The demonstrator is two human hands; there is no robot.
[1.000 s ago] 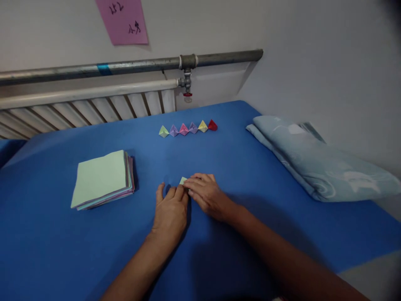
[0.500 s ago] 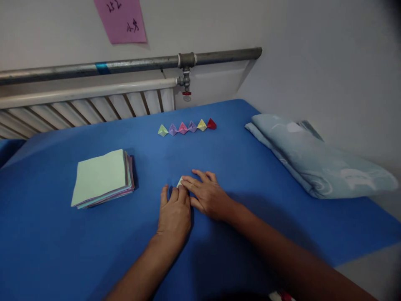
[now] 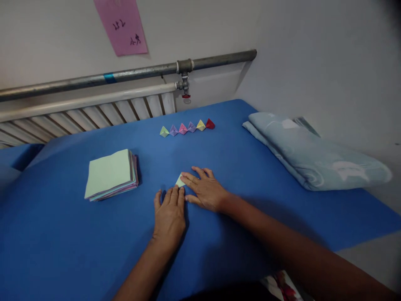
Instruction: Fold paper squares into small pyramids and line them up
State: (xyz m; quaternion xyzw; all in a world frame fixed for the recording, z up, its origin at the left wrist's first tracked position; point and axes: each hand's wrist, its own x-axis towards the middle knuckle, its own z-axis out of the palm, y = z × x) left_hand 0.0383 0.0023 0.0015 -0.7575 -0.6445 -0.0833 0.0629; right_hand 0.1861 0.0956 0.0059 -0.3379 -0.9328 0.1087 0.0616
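Note:
A small piece of folded pale green paper [image 3: 180, 181] lies flat on the blue bed surface [image 3: 94, 242], partly hidden under fingers. The fingertips of my left hand [image 3: 171, 215] touch its near edge, with the fingers stretched out. Over its right side rests my right hand [image 3: 205, 190], fingers spread and pressing down. Beyond both hands stands a row of small folded paper shapes: a green one [image 3: 164, 131], two purple ones, a pink one [image 3: 183, 128], a yellow one [image 3: 201, 125] and a red one [image 3: 210, 123].
To the left sits a stack of coloured paper [image 3: 109, 173], green on top. A folded light blue blanket [image 3: 313, 154] lies at the right by the wall. Behind the bed run a white radiator [image 3: 115, 110] and a metal pipe [image 3: 140, 72] with a red-handled valve [image 3: 186, 96].
My left hand has slid slightly left and its fingers have straightened, so more of the green paper shows. My right hand stays on the paper. The camera view has shifted a little.

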